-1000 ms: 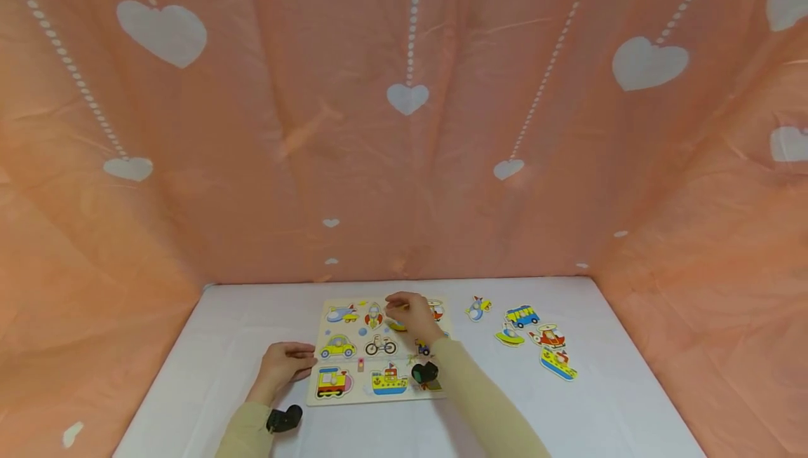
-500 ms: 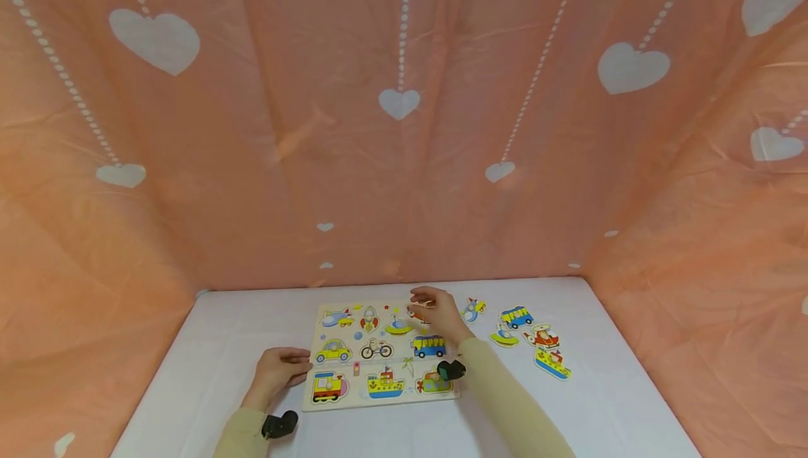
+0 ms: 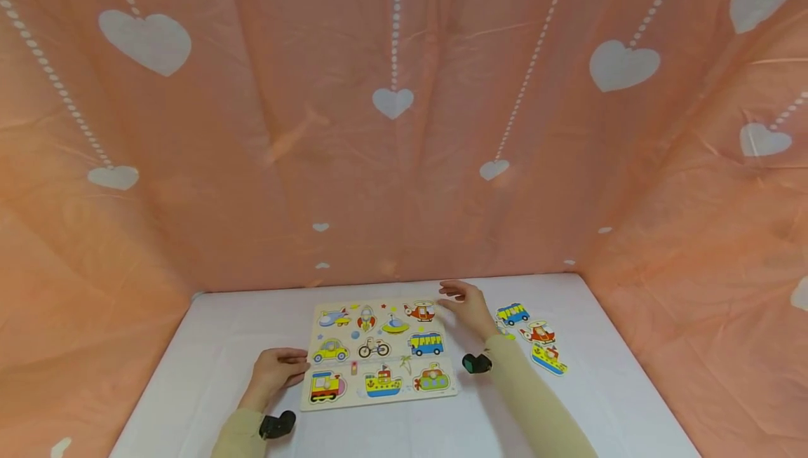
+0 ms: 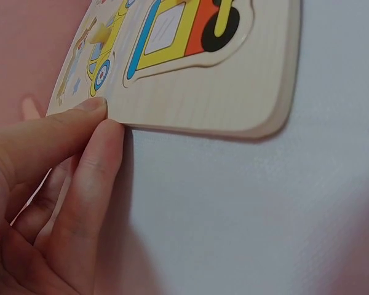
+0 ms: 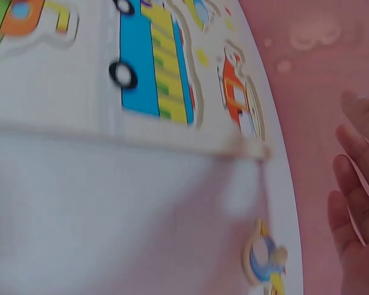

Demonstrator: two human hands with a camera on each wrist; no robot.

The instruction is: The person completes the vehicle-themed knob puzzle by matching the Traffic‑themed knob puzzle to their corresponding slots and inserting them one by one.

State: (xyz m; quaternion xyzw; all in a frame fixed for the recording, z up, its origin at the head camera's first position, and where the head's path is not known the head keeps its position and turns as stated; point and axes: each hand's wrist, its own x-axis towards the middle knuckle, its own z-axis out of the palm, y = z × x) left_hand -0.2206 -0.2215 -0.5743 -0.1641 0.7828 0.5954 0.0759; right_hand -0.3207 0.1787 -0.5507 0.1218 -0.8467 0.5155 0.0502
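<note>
A wooden peg puzzle board with vehicle pictures lies on the table. My left hand pinches its left edge, thumb on the top face and index fingertip at the rim, as the left wrist view shows. Off the board's upper right corner, my right hand hovers with its fingers loosely extended and nothing in them. An airplane puzzle piece with a small knob lies on the table near that hand; in the head view the hand hides it. Printed bus and helicopter shapes show on the board.
To the right of my right hand lie loose puzzle pieces: a blue and yellow bus, a red helicopter and a ship. A flying saucer piece is mostly covered by the wrist. A pink curtain with hearts encloses the table.
My right hand has moved right, from over the board to beyond its upper right corner, uncovering the bus, saucer and helicopter pictures. My left hand stays at the board's left edge.
</note>
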